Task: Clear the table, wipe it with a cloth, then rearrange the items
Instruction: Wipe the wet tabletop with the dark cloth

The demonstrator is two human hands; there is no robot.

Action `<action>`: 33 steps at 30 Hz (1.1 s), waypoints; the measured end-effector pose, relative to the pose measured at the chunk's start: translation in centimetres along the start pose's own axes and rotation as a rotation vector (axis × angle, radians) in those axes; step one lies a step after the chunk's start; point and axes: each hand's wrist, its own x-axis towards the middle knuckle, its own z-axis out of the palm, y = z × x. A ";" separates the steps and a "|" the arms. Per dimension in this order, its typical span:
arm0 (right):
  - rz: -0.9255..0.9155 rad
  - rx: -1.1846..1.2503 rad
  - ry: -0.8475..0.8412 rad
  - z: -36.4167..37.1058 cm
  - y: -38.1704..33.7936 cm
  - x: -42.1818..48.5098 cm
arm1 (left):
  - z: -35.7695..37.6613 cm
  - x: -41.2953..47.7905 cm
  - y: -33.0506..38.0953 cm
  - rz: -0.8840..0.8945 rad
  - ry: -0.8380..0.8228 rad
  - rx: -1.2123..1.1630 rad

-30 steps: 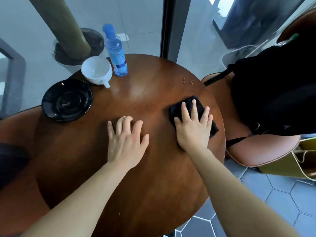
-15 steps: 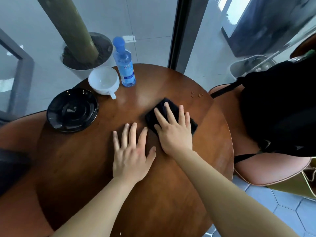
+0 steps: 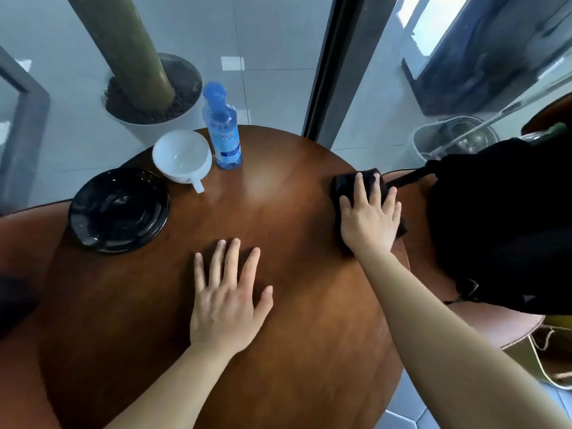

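Observation:
A round brown wooden table [image 3: 278, 196] fills the middle of the head view. My right hand [image 3: 370, 219] lies flat with spread fingers on a black cloth [image 3: 343, 182] at the table's right edge, pressing it down. My left hand [image 3: 227, 300] rests flat on the bare wood near the table's middle, fingers apart, holding nothing. At the far left of the table stand a black plate [image 3: 119, 210], a white cup [image 3: 182, 157] with its handle toward me, and a blue water bottle [image 3: 222, 128], upright.
A black bag [image 3: 501, 230] sits on a brown chair [image 3: 492, 326] just right of the table, close to the cloth. Behind the glass wall stand a planter [image 3: 148, 100] with a thick trunk and a dark window post [image 3: 346, 66]. A brown seat [image 3: 24, 243] lies to the left.
My right hand slid the cloth from the table's middle out to the right edge, after first sweeping it leftward. My left hand stayed flat near the middle.

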 end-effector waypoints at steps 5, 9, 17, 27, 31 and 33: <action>-0.588 -0.135 -0.058 0.4 1.7 -6.4 | 0.0 -0.3 0.1 -0.009 -0.003 0.011; -0.778 -0.216 -0.139 -0.8 6.2 -6.7 | -0.2 -0.3 0.4 -0.015 0.001 0.020; -0.408 -0.061 -0.093 -0.2 -5.0 2.8 | -0.2 -0.2 0.5 -0.024 0.007 0.050; -0.788 -0.172 -0.076 -0.6 -0.4 1.0 | -0.3 -0.3 0.6 -0.022 0.005 0.002; -0.409 -0.033 -0.058 0.4 -8.7 5.3 | -0.2 -0.2 0.5 -0.016 -0.002 0.019; -0.486 -0.045 -0.038 1.3 -10.3 3.1 | -0.3 -0.3 0.4 -0.015 -0.004 0.013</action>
